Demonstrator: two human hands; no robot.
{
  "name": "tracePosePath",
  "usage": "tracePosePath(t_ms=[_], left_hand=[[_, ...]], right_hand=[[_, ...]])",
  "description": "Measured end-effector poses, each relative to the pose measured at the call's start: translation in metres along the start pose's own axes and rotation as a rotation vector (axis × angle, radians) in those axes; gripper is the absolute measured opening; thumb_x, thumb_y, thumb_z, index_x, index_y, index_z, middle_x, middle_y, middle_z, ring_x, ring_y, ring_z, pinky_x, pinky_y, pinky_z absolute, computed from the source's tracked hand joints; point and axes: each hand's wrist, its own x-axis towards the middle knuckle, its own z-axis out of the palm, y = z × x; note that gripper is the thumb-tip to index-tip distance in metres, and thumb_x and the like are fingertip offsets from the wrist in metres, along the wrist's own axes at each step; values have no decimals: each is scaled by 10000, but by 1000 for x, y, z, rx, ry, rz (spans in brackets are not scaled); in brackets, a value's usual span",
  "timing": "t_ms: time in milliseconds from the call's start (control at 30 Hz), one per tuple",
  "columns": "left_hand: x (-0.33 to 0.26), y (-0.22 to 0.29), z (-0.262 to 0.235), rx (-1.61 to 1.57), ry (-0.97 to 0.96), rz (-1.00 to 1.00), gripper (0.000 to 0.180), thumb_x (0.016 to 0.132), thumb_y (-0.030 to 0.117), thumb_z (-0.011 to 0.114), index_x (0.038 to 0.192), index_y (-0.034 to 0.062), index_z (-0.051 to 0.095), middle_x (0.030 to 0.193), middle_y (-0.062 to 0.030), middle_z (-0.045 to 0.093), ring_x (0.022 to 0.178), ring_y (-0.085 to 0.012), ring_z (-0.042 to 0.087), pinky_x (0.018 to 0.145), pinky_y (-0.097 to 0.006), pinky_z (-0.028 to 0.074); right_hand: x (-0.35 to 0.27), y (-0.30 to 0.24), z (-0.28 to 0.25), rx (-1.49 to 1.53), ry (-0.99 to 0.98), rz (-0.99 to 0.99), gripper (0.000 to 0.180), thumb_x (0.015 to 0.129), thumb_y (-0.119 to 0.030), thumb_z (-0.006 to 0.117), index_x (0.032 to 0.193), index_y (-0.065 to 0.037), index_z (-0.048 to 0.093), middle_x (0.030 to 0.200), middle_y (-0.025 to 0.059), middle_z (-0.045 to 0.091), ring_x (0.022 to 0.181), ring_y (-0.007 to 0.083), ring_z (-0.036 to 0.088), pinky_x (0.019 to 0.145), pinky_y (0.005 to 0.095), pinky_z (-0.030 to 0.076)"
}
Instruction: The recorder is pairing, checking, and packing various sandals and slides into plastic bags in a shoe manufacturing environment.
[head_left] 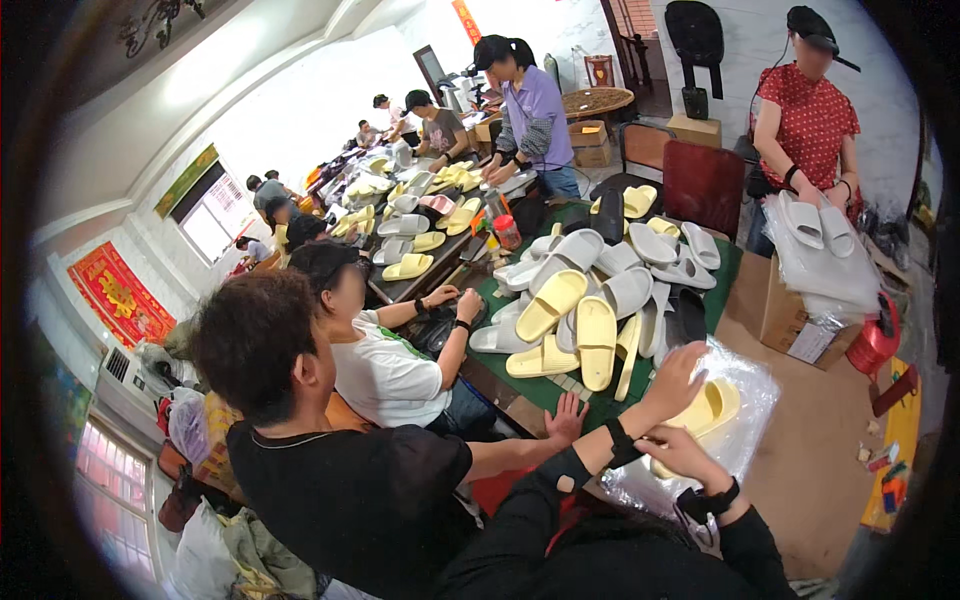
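Note:
My left hand [672, 382] is raised over the edge of the slipper pile, fingers loosely bent and apart, holding nothing that I can see. A black wristband [622, 441] circles my left wrist. My right hand [688, 456] reaches across below it, its bent fingertips closed at the edge of that band. Partly behind both hands, a pale yellow slipper [708, 404] lies on a stack of clear plastic bags [752, 410]. My right wrist also carries a black band [712, 497]. A heap of grey slippers [628, 290] and yellow slippers [597, 343] lies just beyond my left hand.
A co-worker's hand [567, 420] rests on the green table mat [722, 270] left of my forearm. Across the table, a person in red [808, 125] holds grey slippers [803, 220] over plastic bags. A cardboard box [785, 315] and red twine roll [873, 335] stand at right.

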Motion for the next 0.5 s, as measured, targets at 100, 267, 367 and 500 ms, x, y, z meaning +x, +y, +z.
tracePosePath(t_ms=[100, 267, 367, 500], left_hand=[[-58, -34, 37, -375, -8, -650, 397, 826, 84, 520, 1202, 31, 405, 1140, -142, 498, 972, -264, 531, 825, -370, 433], [-64, 32, 34, -1210, -627, -785, 409, 873, 166, 483, 1228, -11, 385, 1180, -86, 480, 1059, -178, 473, 930, -310, 367], [-57, 68, 32, -1233, -755, -529, 548, 857, 277, 546, 1248, -57, 356, 1238, -126, 442, 1110, -170, 415, 971, -295, 317], [-73, 68, 56, -1375, -611, -914, 571, 805, 465, 576, 1043, -53, 539, 855, -18, 570, 794, -80, 494, 705, -223, 408]], right_hand=[[-9, -14, -36, 37, 229, -4, 262, 877, -201, 508, 982, 27, 587, 850, 73, 627, 731, 102, 566, 670, 234, 451], [7, -6, -68, 424, 700, -119, 183, 870, -166, 513, 891, -3, 592, 753, 45, 592, 686, 87, 536, 639, 211, 431], [26, 16, -68, 240, 753, -141, 181, 856, -163, 539, 889, 9, 588, 763, 46, 586, 686, 88, 537, 624, 218, 441], [43, 19, -65, -310, 821, -269, 152, 788, -124, 599, 864, 7, 585, 762, 83, 591, 674, 163, 563, 613, 270, 452]])
